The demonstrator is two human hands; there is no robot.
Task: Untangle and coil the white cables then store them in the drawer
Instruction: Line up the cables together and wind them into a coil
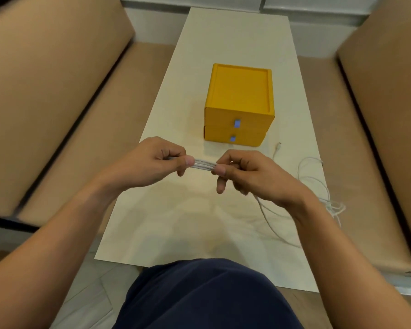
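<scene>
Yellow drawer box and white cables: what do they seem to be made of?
The yellow drawer box looks like matte moulded plastic, with even colour, rounded edges and a raised top rim; painted board is possible. Its blue tabs are too small to tell. The white cables look plastic-sheathed and smooth, and bend in loose curves.

A folded white cable bundle point(204, 166) is held horizontal, with closed yellow drawers point(239, 108) at its 1 o'clock and loose cable point(333, 206) at 4 o'clock.

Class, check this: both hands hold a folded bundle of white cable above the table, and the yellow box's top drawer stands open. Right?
No: the head view shows the top drawer shut. The left hand and right hand do hold the folded bundle of white cable above the table.
</scene>
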